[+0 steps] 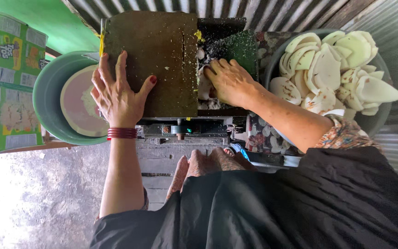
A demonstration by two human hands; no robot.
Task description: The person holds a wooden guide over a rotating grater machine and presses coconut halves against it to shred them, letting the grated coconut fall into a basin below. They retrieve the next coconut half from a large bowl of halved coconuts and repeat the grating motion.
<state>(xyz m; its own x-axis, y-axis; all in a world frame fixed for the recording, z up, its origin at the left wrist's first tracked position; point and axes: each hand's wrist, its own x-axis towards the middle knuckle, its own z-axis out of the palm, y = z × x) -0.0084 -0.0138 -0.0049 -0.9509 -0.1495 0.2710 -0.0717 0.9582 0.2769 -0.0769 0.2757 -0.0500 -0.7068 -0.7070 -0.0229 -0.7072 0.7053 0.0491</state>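
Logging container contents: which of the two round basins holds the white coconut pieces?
The grey basin on the right, beside the right hand. The green basin by the left hand holds a pinkish round dish instead.

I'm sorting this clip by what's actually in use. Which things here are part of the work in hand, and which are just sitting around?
In use:
- left hand, flat on the machine's dark lid
- right hand, pressing white pieces into the feed opening
- bowl of white coconut pieces
- green basin holding a plate of gratings

Lying about:
- stacked printed cartons
- corrugated metal wall
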